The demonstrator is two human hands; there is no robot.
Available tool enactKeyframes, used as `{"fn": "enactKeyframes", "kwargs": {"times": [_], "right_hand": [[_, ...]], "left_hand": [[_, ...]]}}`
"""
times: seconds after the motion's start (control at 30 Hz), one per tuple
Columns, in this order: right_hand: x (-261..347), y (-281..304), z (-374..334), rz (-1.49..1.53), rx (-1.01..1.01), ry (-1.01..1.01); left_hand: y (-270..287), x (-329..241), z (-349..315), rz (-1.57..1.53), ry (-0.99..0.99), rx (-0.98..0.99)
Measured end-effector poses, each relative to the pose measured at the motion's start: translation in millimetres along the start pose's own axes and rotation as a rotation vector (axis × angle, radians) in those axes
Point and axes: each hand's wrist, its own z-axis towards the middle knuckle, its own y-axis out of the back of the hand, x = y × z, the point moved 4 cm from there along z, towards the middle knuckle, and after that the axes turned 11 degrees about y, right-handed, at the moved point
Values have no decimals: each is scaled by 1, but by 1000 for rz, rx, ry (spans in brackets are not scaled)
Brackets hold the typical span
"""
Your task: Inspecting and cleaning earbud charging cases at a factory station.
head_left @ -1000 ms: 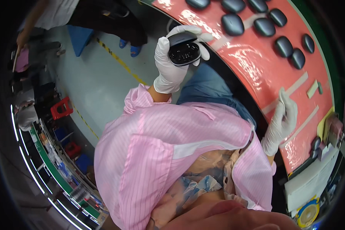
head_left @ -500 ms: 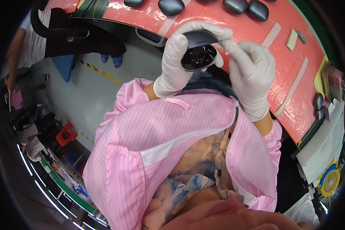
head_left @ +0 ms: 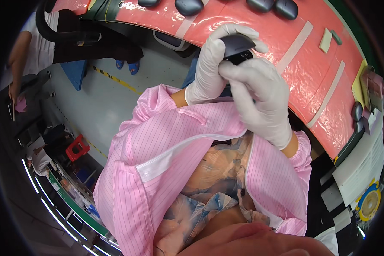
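Observation:
My white-gloved left hand holds a dark grey earbud charging case above the table's near edge, with its lid raised. Fingers wrap round the back and side of the case. Across the front is my right hand, also gloved, its thumb and fingers drawn together by the case's lower part. Whatever these fingertips may pinch is hidden, and most of the glossy black inside of the case is covered by them.
On the red table mat, several similar cases lie along the far side. Pale strips cross it, near a small green piece. Paper sheets hang at the right edge. Another person stands at the left.
The case has moved slightly right and tilted, in my left hand. My right hand has come leftward from beside the case to cover its front.

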Motion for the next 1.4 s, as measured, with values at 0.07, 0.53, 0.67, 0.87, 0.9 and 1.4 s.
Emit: {"fn": "enactKeyframes", "kwargs": {"times": [0.07, 0.53, 0.67, 0.87, 0.9, 1.4], "right_hand": [[-1, 7, -8, 153, -26, -64], [-9, 10, -14, 8, -77, -54], [-15, 27, -23, 59, -332, -206], [-7, 17, -11, -287, -89, 60], [-8, 16, -10, -173, -83, 18], [-18, 52, -7, 285, -413, -292]], "left_hand": [[1, 0, 3, -199, 60, 81], [-7, -6, 5, 49, -45, 43], [-8, -1, 9, -42, -44, 40], [-10, -5, 8, 156, -115, 108], [-11, -8, 8, 167, -140, 142], [-25, -11, 21, -66, -63, -218]]}}
